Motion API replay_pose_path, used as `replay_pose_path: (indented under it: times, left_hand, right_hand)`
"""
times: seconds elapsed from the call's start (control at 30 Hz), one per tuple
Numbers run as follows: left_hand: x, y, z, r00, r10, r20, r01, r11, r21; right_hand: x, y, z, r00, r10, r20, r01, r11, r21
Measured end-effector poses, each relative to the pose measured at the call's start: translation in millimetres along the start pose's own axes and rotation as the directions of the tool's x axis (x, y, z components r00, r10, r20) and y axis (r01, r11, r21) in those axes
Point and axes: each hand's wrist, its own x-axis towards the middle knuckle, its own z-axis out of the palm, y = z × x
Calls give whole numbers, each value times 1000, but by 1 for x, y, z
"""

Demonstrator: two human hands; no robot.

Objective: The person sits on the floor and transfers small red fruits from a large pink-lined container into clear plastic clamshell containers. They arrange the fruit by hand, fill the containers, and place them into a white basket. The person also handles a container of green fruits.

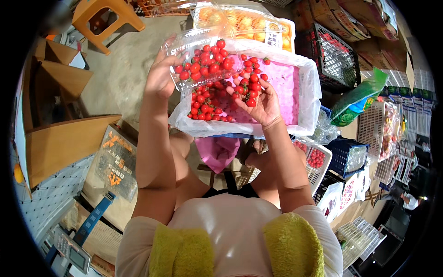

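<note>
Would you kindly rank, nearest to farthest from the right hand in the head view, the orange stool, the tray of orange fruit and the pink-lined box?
From the right hand:
1. Pink-lined box, directly beneath the hand.
2. Tray of orange fruit, beyond the box, ahead.
3. Orange stool, far ahead on the left.

Bright daylight, soft shadows (fisheye rim bends, darkens).

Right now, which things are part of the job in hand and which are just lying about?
In use:
left hand holding clear tray of cherry tomatoes
right hand cupping tomatoes
lined box of loose tomatoes

Lying about:
orange stool
black crate
blue basket
scale
</note>
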Motion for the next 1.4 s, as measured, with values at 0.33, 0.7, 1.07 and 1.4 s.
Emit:
replay_pose_path:
  times: [0.33,0.7,1.07,1.4]
  left_hand:
    - [-5,-3,18,998,-60,-11,59,995,-86]
    - [-7,-32,36,970,-113,217,114,993,11]
    - [-11,-35,46,961,-200,193,204,979,2]
    - [-13,-33,51,935,-250,253,256,967,9]
  right_hand:
    - [-5,-3,40,984,-157,81,152,986,71]
    - [16,-9,77,996,-93,-16,74,876,-476]
    - [5,-15,104,981,-184,-67,-57,60,-997]
    - [9,2,105,831,-555,-40,327,545,-772]
